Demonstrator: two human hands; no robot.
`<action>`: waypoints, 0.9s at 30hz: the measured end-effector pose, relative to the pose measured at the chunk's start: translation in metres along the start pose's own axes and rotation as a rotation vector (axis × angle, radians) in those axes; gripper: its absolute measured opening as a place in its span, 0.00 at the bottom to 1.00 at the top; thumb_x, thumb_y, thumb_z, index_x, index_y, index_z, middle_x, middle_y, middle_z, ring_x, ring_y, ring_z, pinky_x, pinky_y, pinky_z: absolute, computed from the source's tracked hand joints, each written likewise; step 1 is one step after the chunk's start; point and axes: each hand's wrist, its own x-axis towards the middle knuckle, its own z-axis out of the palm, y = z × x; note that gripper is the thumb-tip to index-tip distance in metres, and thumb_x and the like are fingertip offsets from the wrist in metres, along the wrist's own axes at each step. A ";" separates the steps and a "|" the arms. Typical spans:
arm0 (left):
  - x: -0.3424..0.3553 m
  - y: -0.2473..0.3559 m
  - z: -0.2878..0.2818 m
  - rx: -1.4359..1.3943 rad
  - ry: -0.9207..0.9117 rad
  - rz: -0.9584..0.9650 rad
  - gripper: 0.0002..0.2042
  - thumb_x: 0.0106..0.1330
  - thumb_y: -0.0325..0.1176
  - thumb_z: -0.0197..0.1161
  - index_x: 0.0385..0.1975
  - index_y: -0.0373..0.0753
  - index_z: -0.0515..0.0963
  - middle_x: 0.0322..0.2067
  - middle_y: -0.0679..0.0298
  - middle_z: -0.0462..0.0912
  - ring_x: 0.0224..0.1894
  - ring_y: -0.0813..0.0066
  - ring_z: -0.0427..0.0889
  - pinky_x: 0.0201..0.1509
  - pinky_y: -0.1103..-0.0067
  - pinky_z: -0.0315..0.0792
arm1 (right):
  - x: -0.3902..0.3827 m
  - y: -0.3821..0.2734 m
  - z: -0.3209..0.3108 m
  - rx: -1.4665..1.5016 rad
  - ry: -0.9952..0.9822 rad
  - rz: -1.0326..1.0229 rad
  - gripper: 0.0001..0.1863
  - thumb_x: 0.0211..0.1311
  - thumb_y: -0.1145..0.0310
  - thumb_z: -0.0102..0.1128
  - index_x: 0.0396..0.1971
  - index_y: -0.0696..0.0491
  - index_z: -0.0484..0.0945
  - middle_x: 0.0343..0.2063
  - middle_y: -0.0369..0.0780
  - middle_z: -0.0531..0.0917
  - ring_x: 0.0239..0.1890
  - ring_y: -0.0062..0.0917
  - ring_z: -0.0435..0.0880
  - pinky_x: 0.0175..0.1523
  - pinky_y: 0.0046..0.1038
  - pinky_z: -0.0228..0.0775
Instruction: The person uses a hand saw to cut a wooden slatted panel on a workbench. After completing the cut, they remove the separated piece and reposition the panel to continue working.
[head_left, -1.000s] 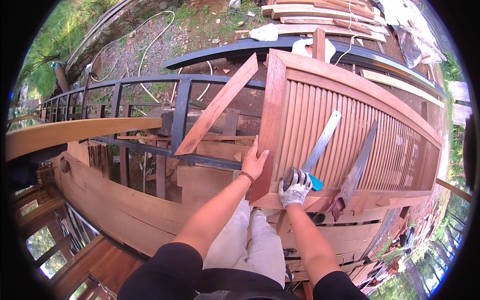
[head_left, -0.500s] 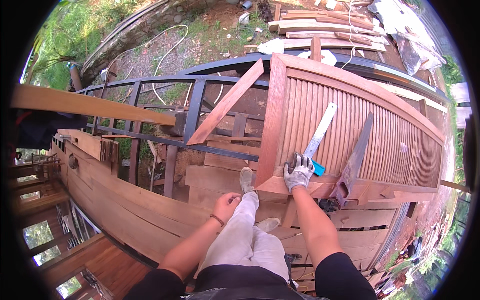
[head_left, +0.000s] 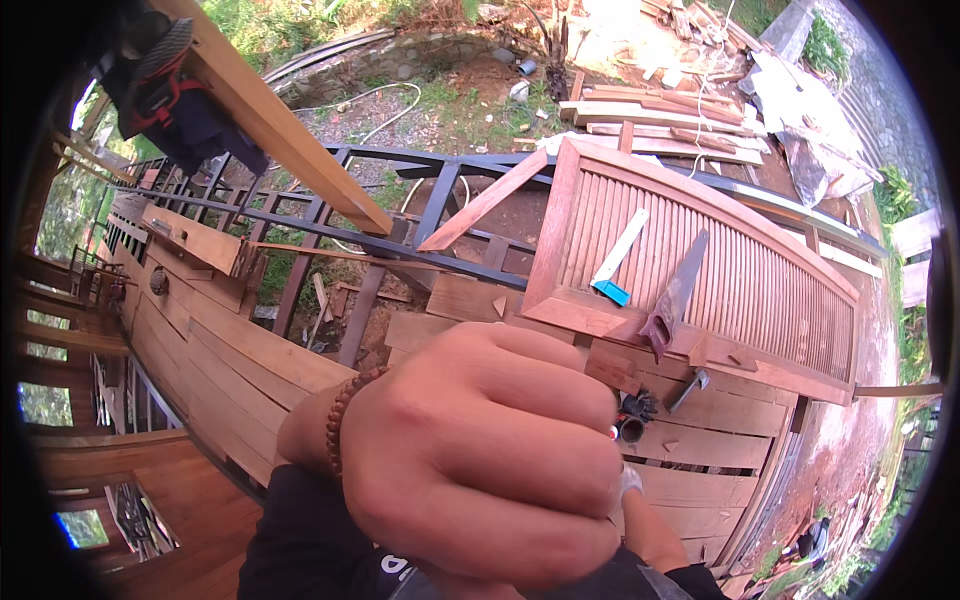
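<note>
My left hand (head_left: 480, 440), bare with a brown bead bracelet (head_left: 340, 425) on its wrist, is raised close to the view, fingers curled into a fist. Whatever the fist may hold is hidden. Behind it, only a sliver of my gloved right hand (head_left: 630, 482) shows, its fingers covered. Beyond the hands lies a louvred wooden panel (head_left: 770, 275). On its slats rests a try square (head_left: 622, 245) with a turquoise handle. Beside that is a handsaw (head_left: 684, 285), its dark handle on the panel's near rail. Neither hand touches these tools.
Planks (head_left: 705, 487) with gaps form the floor below. A hammer (head_left: 688, 390) and a dark tool (head_left: 634, 415) lie near the panel. At the left, a dark metal frame (head_left: 437, 205) stands beside a slanting timber beam (head_left: 290, 130). Stacked boards (head_left: 660, 115) lie farther back.
My right hand has left the try square and drawn back toward my body. My left hand has risen from beside my leg toward the view. The view has shifted.
</note>
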 end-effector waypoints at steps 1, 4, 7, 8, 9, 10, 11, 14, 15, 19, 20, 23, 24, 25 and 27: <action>0.023 0.017 0.001 0.052 0.033 0.129 0.25 0.66 0.56 0.63 0.33 0.33 0.81 0.25 0.58 0.79 0.21 0.67 0.77 0.23 0.73 0.71 | -0.015 0.031 0.028 -0.010 -0.033 0.089 0.23 0.57 0.51 0.61 0.46 0.53 0.81 0.47 0.51 0.83 0.54 0.44 0.81 0.59 0.40 0.73; 0.045 0.056 0.002 0.136 0.098 0.215 0.24 0.66 0.55 0.63 0.32 0.33 0.81 0.24 0.58 0.78 0.21 0.66 0.77 0.23 0.73 0.71 | -0.052 0.154 0.113 -0.036 -0.115 0.293 0.24 0.57 0.48 0.59 0.43 0.52 0.85 0.46 0.48 0.85 0.54 0.41 0.82 0.57 0.40 0.75; 0.052 0.086 0.004 0.182 0.140 0.244 0.24 0.66 0.54 0.63 0.30 0.34 0.80 0.24 0.58 0.78 0.21 0.66 0.76 0.23 0.72 0.70 | -0.032 0.194 0.121 -0.105 -0.148 0.274 0.25 0.59 0.46 0.57 0.45 0.51 0.85 0.46 0.50 0.85 0.54 0.40 0.82 0.57 0.40 0.75; 0.053 0.095 0.003 0.197 0.146 0.243 0.24 0.66 0.54 0.63 0.30 0.34 0.80 0.23 0.59 0.77 0.21 0.65 0.76 0.23 0.72 0.70 | -0.015 0.189 0.119 -0.104 -0.117 0.242 0.25 0.59 0.46 0.57 0.45 0.51 0.85 0.46 0.50 0.85 0.54 0.40 0.82 0.57 0.40 0.75; 0.055 0.102 0.004 0.196 0.152 0.257 0.23 0.66 0.54 0.63 0.29 0.34 0.80 0.23 0.59 0.77 0.21 0.65 0.76 0.23 0.72 0.70 | -0.001 0.184 0.117 -0.092 -0.074 0.228 0.25 0.59 0.46 0.57 0.45 0.51 0.85 0.46 0.50 0.85 0.54 0.40 0.82 0.56 0.40 0.75; 0.056 0.110 0.002 0.200 0.157 0.271 0.23 0.66 0.54 0.63 0.29 0.34 0.79 0.23 0.59 0.77 0.21 0.65 0.76 0.23 0.72 0.70 | 0.014 0.177 0.114 -0.079 -0.031 0.213 0.25 0.59 0.46 0.57 0.45 0.50 0.85 0.46 0.50 0.85 0.54 0.40 0.82 0.56 0.40 0.75; 0.054 0.118 0.000 0.196 0.169 0.290 0.23 0.66 0.53 0.63 0.28 0.34 0.79 0.23 0.59 0.77 0.21 0.65 0.76 0.23 0.72 0.70 | 0.027 0.171 0.110 -0.064 0.020 0.208 0.25 0.59 0.46 0.57 0.45 0.50 0.85 0.46 0.50 0.85 0.54 0.40 0.82 0.56 0.40 0.75; 0.060 0.134 -0.001 0.183 0.176 0.334 0.23 0.66 0.53 0.63 0.27 0.35 0.79 0.22 0.59 0.76 0.21 0.64 0.76 0.23 0.72 0.69 | 0.033 0.146 0.094 0.021 0.133 0.184 0.25 0.59 0.45 0.57 0.45 0.50 0.85 0.45 0.51 0.85 0.53 0.41 0.82 0.56 0.40 0.75; 0.061 0.136 0.000 0.173 0.176 0.340 0.23 0.66 0.53 0.63 0.26 0.35 0.78 0.22 0.59 0.76 0.21 0.64 0.76 0.23 0.71 0.69 | 0.038 0.118 0.075 0.085 0.164 0.165 0.25 0.59 0.46 0.58 0.46 0.50 0.84 0.45 0.51 0.85 0.53 0.41 0.82 0.56 0.40 0.75; 0.065 0.143 -0.008 0.124 0.187 0.343 0.22 0.66 0.52 0.63 0.24 0.35 0.78 0.21 0.59 0.75 0.21 0.63 0.75 0.23 0.71 0.68 | 0.018 -0.002 -0.002 0.289 0.338 0.054 0.24 0.59 0.47 0.59 0.46 0.50 0.83 0.45 0.50 0.85 0.52 0.42 0.83 0.56 0.41 0.74; 0.066 0.145 -0.010 0.107 0.180 0.341 0.22 0.66 0.52 0.63 0.24 0.35 0.77 0.21 0.59 0.75 0.21 0.63 0.75 0.23 0.71 0.68 | 0.014 -0.022 -0.011 0.304 0.328 0.041 0.24 0.60 0.47 0.59 0.46 0.50 0.83 0.44 0.50 0.85 0.52 0.43 0.82 0.56 0.41 0.74; 0.058 0.134 -0.024 0.024 0.012 0.294 0.20 0.65 0.50 0.64 0.24 0.37 0.77 0.22 0.61 0.75 0.23 0.63 0.76 0.25 0.71 0.68 | -0.004 -0.059 -0.014 0.298 0.379 -0.024 0.21 0.61 0.50 0.60 0.41 0.52 0.83 0.37 0.47 0.86 0.40 0.40 0.87 0.48 0.39 0.78; 0.060 0.131 -0.015 -0.007 0.061 0.206 0.19 0.66 0.48 0.63 0.23 0.37 0.76 0.22 0.60 0.75 0.23 0.61 0.76 0.26 0.69 0.69 | -0.007 -0.063 -0.003 0.295 0.362 -0.043 0.20 0.61 0.50 0.60 0.41 0.52 0.83 0.37 0.47 0.86 0.40 0.39 0.87 0.47 0.39 0.78; 0.062 0.129 0.005 -0.040 0.108 0.117 0.19 0.67 0.47 0.63 0.23 0.36 0.75 0.21 0.58 0.75 0.24 0.58 0.76 0.27 0.68 0.69 | -0.007 -0.069 0.007 0.315 0.336 -0.029 0.20 0.61 0.50 0.60 0.41 0.52 0.83 0.37 0.46 0.86 0.39 0.39 0.86 0.47 0.39 0.78; 0.077 0.126 0.032 -0.262 0.057 -0.061 0.17 0.68 0.43 0.61 0.23 0.35 0.75 0.21 0.55 0.76 0.25 0.54 0.77 0.31 0.65 0.71 | -0.016 -0.070 0.025 0.354 0.264 0.020 0.19 0.62 0.51 0.59 0.41 0.52 0.83 0.36 0.46 0.86 0.38 0.38 0.86 0.45 0.38 0.77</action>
